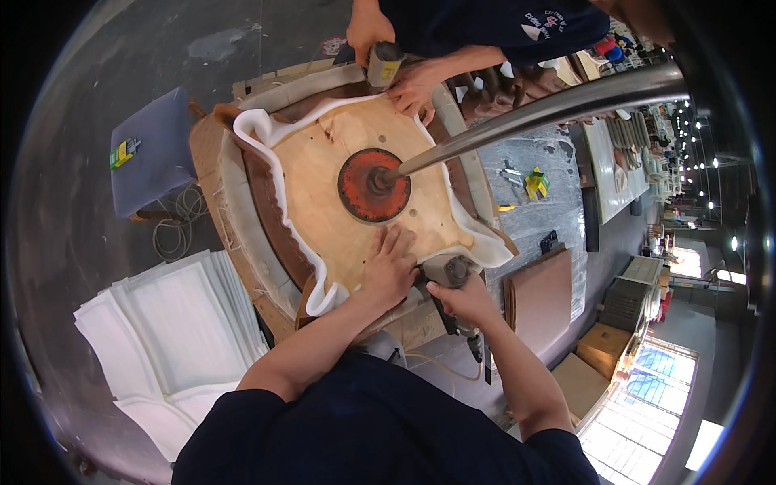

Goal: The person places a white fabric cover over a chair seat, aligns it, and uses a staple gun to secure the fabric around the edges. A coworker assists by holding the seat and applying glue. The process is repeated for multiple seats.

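Observation:
A pale wooden seat board (311, 182) lies on the work stand, edged with white padding (279, 190) and brown cover material (263, 182). A round red press plate (352, 186) on a metal rod (550, 109) rests on its middle. My left hand (390, 265) lies on the board's near edge, fingers stretched toward the plate; what is under its palm is hidden. My right hand (466, 297) is wrapped round a grey air staple gun (447, 271), its nose at the near edge beside my left hand. Opposite, a co-worker's hand (370, 31) grips another staple gun (383, 66).
The co-worker's other hand (414, 87) presses the far edge. White padding sheets (174, 323) are stacked at left, near a grey-blue stool (152, 153) with a small box on it. At right stand a plastic-covered table (529, 174) and brown panels (537, 299). An air hose (444, 369) hangs below my gun.

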`<action>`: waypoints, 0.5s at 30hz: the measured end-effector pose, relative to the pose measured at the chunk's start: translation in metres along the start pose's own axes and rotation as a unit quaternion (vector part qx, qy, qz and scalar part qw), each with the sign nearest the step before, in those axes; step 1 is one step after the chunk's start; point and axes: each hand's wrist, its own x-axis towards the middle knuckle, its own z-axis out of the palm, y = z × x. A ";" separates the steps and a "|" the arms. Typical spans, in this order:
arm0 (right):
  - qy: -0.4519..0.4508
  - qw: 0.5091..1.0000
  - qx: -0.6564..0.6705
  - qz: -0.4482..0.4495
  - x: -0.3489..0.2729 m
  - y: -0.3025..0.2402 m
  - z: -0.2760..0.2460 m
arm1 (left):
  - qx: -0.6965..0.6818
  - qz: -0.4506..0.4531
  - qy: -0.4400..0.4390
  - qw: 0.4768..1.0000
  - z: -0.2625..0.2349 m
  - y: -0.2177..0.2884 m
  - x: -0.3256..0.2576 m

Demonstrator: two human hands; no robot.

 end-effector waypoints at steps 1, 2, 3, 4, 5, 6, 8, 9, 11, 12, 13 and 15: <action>0.013 1.000 -0.008 -0.005 0.000 -0.002 0.003 | 0.006 0.002 0.004 1.000 0.000 0.001 0.000; 0.026 0.999 -0.015 -0.010 0.000 -0.004 0.006 | 0.015 0.003 -0.002 1.000 0.000 0.000 0.001; 0.032 0.999 -0.021 -0.020 0.003 -0.005 0.008 | 0.025 0.004 -0.008 1.000 0.000 -0.002 0.004; 0.040 0.998 -0.025 -0.029 0.005 -0.005 0.009 | 0.034 0.009 -0.014 0.999 0.001 -0.002 0.006; 0.048 0.998 -0.029 -0.039 0.005 -0.005 0.009 | 0.023 0.006 -0.006 1.000 0.000 -0.002 0.002; 0.043 0.998 -0.026 -0.035 0.003 -0.003 0.009 | 0.012 0.004 0.002 1.000 -0.003 -0.004 -0.003; 0.028 0.999 -0.020 -0.029 0.001 -0.004 0.007 | 0.006 0.002 0.009 1.000 -0.006 -0.005 -0.008; 0.021 0.999 -0.012 -0.034 -0.001 -0.004 0.005 | 0.010 0.002 0.007 1.000 -0.007 -0.005 -0.009; 0.005 0.999 0.004 -0.040 -0.006 0.001 0.004 | 0.012 0.000 0.000 1.000 -0.009 -0.007 -0.012; -0.001 0.999 0.005 -0.031 -0.008 0.003 0.007 | 0.008 -0.003 -0.003 1.000 -0.009 -0.007 -0.011; -0.010 1.000 0.004 -0.019 -0.011 0.002 0.009 | 0.003 -0.010 -0.007 1.000 -0.008 -0.006 -0.013; -0.013 1.000 -0.004 -0.008 -0.015 0.000 0.015 | 0.012 -0.015 -0.014 1.000 -0.006 -0.004 -0.019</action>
